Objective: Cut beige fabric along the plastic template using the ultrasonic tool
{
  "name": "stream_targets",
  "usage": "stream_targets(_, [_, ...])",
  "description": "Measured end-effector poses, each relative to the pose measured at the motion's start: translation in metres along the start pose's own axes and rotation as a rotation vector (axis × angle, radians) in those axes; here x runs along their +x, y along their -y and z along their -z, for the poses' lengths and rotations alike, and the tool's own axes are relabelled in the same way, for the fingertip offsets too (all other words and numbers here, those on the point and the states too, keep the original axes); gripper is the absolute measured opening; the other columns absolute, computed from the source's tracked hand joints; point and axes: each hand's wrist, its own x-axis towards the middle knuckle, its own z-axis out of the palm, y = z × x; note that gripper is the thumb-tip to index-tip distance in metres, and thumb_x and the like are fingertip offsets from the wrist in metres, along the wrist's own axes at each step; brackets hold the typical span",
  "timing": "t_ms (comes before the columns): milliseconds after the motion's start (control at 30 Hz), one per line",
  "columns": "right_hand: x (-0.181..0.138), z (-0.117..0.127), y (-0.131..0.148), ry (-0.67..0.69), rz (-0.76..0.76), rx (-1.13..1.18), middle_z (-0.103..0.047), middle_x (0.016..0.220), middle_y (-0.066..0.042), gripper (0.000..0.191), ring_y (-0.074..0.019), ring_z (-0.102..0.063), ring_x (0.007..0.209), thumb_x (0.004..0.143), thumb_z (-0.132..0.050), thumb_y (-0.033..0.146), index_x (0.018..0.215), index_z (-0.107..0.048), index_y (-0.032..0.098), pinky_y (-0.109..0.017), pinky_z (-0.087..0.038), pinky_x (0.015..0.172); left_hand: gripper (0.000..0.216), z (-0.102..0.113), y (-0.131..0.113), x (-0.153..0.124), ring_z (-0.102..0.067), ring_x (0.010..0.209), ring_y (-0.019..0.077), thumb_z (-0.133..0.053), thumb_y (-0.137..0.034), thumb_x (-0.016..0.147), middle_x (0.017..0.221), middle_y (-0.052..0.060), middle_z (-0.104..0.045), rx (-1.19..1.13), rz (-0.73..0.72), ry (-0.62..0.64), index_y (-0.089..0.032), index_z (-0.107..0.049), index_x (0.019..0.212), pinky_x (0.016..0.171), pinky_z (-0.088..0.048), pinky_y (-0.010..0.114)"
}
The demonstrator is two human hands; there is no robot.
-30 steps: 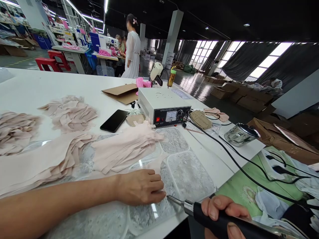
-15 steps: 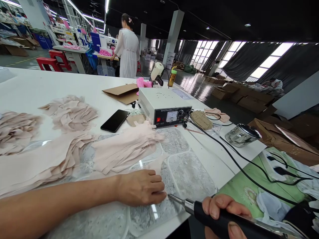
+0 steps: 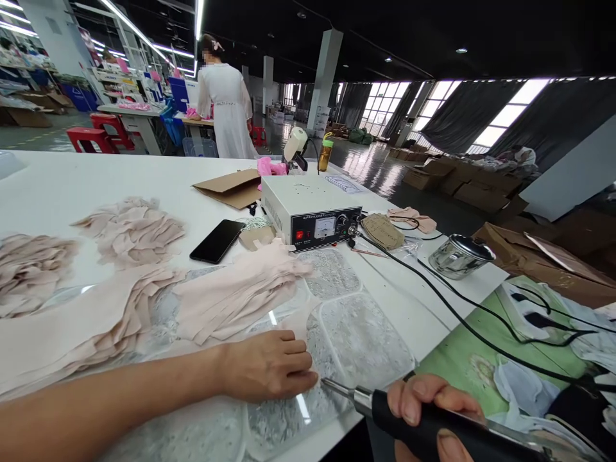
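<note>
Fabric is what you have under your left hand (image 3: 269,367): a pale pink strip (image 3: 294,326) lies on the clear plastic sheet (image 3: 366,340) near the table's front edge, and your fingers (image 3: 299,380) press flat and closed together on its near end, pinning it rather than gripping it. Your right hand (image 3: 428,417) is wrapped tight round the black handle of the welding pen (image 3: 385,405), whose metal tip (image 3: 332,385) points left and sits just beside your left fingertips, at or very close to the sheet; whether it touches the fabric you cannot tell from here. By the look of it you are at the spot-welding step, with the piece held down and the tip brought to the seam. The next move calls for a steady, short press of the tip onto the strip, kept clear of your own fingers, which are very near.

Beyond your hand lies a fanned stack of pink strips (image 3: 240,289), with more stacks (image 3: 129,221) to the left. Behind them are a black phone (image 3: 216,240) and the white control box (image 3: 310,208), its black cable (image 3: 457,317) running right across the table (image 3: 58,183). A steel cup (image 3: 459,255) stands near the right edge. A person in a white dress (image 3: 224,106) stands well away in the workshop
</note>
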Motion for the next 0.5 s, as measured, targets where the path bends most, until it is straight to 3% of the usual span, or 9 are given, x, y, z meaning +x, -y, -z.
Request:
stream_targets(300, [-0.001,0.006,-0.004,0.066,-0.037,0.025,-0.053,0.081,0.001,0.008,-0.0124,-0.057,0.062,0.087,-0.062,0.030,0.090,-0.057,0.025,-0.032,-0.053,0.058,0.021,0.016,0.001,0.006,-0.057,0.073,0.0165,-0.040,-0.007,0.102,0.087,0.008,-0.064,-0.022,-0.031,0.004,-0.008,-0.060,0.108,0.066,-0.048,0.032])
stream_targets(500, [-0.003,0.006,-0.001,0.067,-0.070,0.048,-0.055,0.084,0.001,0.007,-0.0128,-0.059,0.062,0.088,-0.061,0.028,0.093,-0.056,0.027,-0.032,-0.053,0.057,0.024,0.019,0.003,0.004,-0.058,0.071,0.0177,-0.036,-0.007,0.102,0.085,0.010,-0.064,-0.049,-0.033,0.105,-0.006,-0.057,0.113,0.066,-0.048,0.033])
